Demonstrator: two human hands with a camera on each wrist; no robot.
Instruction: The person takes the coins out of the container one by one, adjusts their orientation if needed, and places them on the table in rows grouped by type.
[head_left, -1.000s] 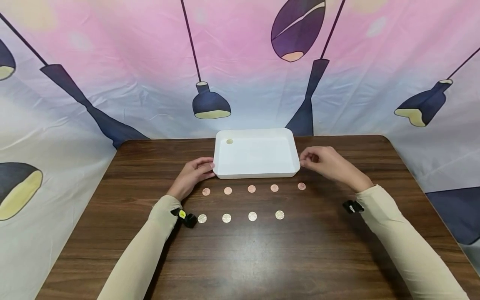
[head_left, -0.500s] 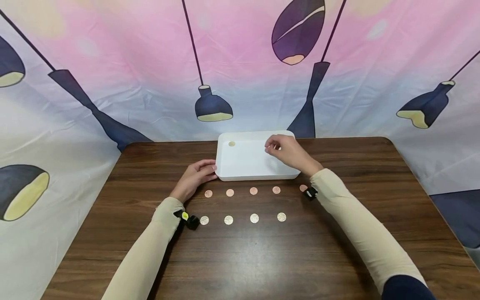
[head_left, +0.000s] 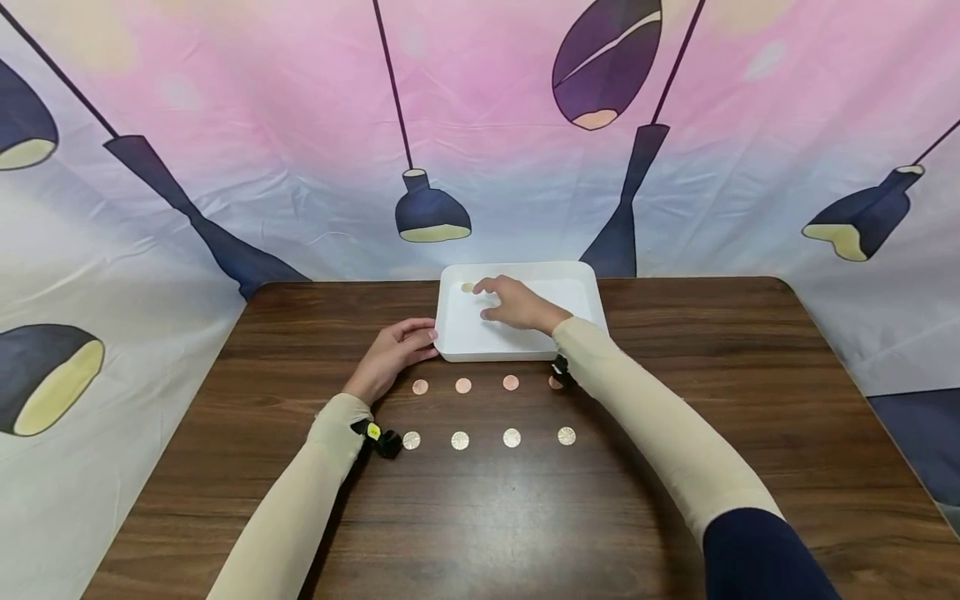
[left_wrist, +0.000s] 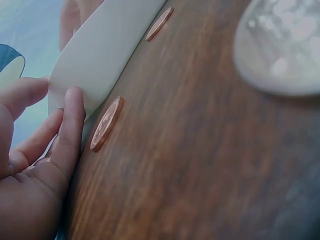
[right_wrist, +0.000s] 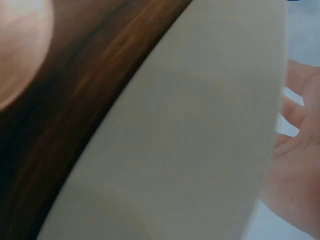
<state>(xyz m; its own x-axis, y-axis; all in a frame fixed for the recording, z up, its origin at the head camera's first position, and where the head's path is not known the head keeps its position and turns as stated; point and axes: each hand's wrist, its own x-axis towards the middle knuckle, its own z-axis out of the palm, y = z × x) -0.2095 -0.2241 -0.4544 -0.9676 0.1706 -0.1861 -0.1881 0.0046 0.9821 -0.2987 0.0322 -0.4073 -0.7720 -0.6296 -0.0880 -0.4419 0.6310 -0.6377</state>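
A white rectangular tray (head_left: 517, 354) stands at the far edge of the table, with one gold-coloured coin (head_left: 467, 287) in its far left corner. Over the tray reaches my right hand (head_left: 517, 304), its thumb and forefinger spread apart, the forefinger close beside that coin. Nothing shows between those fingers; the right wrist view (right_wrist: 295, 150) has most of the hand behind the tray's wall. My left hand (head_left: 393, 350) touches the tray's left side with extended fingers. In the left wrist view its fingertips (left_wrist: 75, 100) rest against the outer wall.
In front of the tray runs a row of copper coins (head_left: 462, 386), partly covered by the right forearm. Nearer me lies a row of gold-coloured coins (head_left: 512, 437). A printed cloth (head_left: 330, 225) hangs behind the dark wooden table (head_left: 480, 533).
My right hand has moved left from beside the tray to above its left half, and its pinched fingers have spread. The left hand stays at the tray's side.
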